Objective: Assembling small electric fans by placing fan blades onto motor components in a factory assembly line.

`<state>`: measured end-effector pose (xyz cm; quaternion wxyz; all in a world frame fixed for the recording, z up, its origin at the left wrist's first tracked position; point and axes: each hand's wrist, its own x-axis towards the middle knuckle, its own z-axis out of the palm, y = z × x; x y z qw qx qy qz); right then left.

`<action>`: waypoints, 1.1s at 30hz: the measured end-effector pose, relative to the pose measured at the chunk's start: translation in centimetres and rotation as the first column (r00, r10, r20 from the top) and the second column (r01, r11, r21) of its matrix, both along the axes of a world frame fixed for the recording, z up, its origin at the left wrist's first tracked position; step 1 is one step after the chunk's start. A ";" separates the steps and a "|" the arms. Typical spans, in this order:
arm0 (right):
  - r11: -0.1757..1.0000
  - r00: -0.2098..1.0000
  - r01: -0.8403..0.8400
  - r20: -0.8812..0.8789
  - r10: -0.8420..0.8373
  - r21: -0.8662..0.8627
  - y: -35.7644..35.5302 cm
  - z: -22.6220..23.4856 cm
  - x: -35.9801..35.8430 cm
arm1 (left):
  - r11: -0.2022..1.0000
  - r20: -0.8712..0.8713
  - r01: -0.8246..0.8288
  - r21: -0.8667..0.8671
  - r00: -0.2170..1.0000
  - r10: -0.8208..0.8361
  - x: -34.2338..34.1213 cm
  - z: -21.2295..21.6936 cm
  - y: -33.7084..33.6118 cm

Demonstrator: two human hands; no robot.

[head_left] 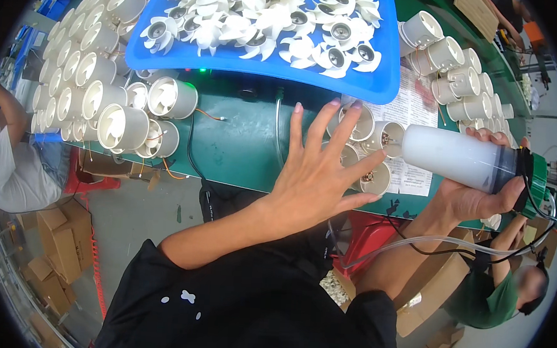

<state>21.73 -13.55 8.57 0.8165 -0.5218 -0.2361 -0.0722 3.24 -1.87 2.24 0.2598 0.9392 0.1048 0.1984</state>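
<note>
My right hand is wrapped round a large glue syringe with white contents and a green cap. The syringe lies nearly level, its tip pointing left at a white cylindrical fan housing with copper-coloured parts inside. My left hand is spread flat over a small group of these housings, fingers apart. Its fingertips rest at or just above their rims; contact is unclear. Another housing shows beside the left thumb. Part of the group is hidden under my fingers.
A blue tray heaped with white fan impellers stands at the back. Many housings crowd the left, more the right. Printed paper covers part of the green table. A clear hose trails from the syringe. Two people sit nearby.
</note>
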 end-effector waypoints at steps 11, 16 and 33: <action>0.999 0.997 -0.032 0.066 0.035 -0.044 0.1 0.0 0.3 | 1.000 0.012 -0.014 -0.012 1.000 0.014 0.2 -0.1 0.0; 0.995 0.993 -0.082 0.079 0.086 -0.049 -0.4 0.4 0.4 | 1.000 0.026 -0.002 -0.019 1.000 0.002 0.5 -0.1 -0.2; 0.990 0.988 -0.136 0.066 0.138 -0.036 -0.6 -0.2 0.5 | 0.999 0.065 -0.031 -0.038 0.997 0.033 0.1 -0.4 -0.4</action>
